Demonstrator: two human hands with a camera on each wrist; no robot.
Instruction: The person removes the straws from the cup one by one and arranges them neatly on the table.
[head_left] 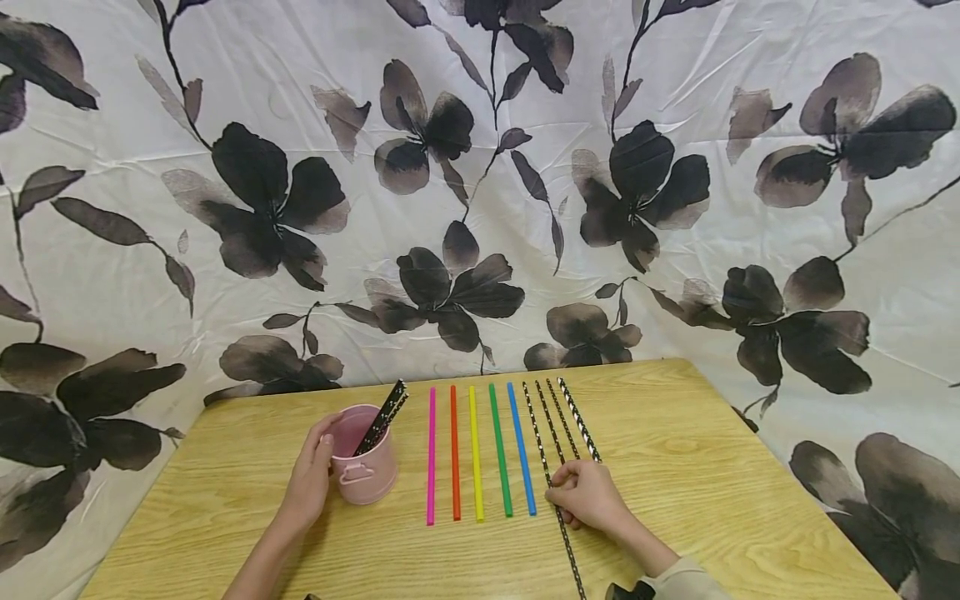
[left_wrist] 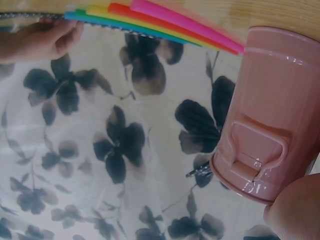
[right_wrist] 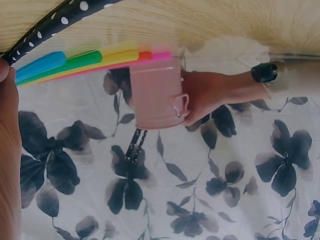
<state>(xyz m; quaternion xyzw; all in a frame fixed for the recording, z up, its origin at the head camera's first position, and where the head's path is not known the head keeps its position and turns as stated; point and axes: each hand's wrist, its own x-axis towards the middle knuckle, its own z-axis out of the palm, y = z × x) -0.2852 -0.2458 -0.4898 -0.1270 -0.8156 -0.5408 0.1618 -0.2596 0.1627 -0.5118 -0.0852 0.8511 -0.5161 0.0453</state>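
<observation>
Plainly, black dotted straws [head_left: 381, 419] lean inside the pink cup [head_left: 377, 473] — tops protruding.

- both hands are busy rn, held well apart out in front of me
- left hand [head_left: 309, 467] is curved in a grip, thumb [head_left: 325, 451] on the near side
- left forearm [head_left: 266, 550] slants up and inward, pretty much in line with the wrist
- right hand [head_left: 588, 497] is in a pinch, back of it facing up, fingertips [head_left: 556, 495] pointing inward
- right forearm [head_left: 647, 546] angles in from my right side
</observation>
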